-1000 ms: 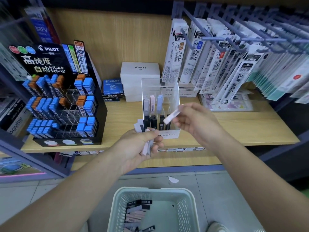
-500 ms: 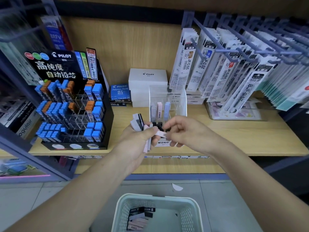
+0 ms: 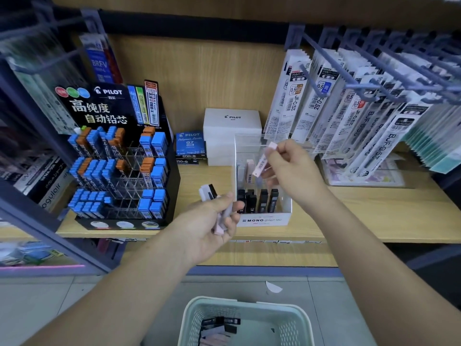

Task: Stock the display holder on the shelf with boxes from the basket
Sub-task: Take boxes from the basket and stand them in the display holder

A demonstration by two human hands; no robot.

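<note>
A clear MONO display holder [image 3: 264, 219] stands on the wooden shelf [image 3: 374, 216], with black boxes in its front row and pale boxes in the back row. My right hand [image 3: 290, 168] holds a slim pink box [image 3: 264, 159] tilted above the holder's back row. To the left of the holder, my left hand [image 3: 212, 226] grips a small bundle of boxes [image 3: 210, 196], pink, white and black. A pale green basket [image 3: 296, 323] sits on the floor below, with more boxes in it.
A black PILOT lead display [image 3: 119, 171] with blue and orange cases stands at the left of the shelf. White PILOT cartons [image 3: 232, 126] sit behind the holder. Refill packs hang on hooks [image 3: 349, 113] at the right, over a clear tray [image 3: 361, 176].
My right hand took a pink box from the bundle in my left hand and lifted it up over the holder's back row. The camera has shifted slightly.
</note>
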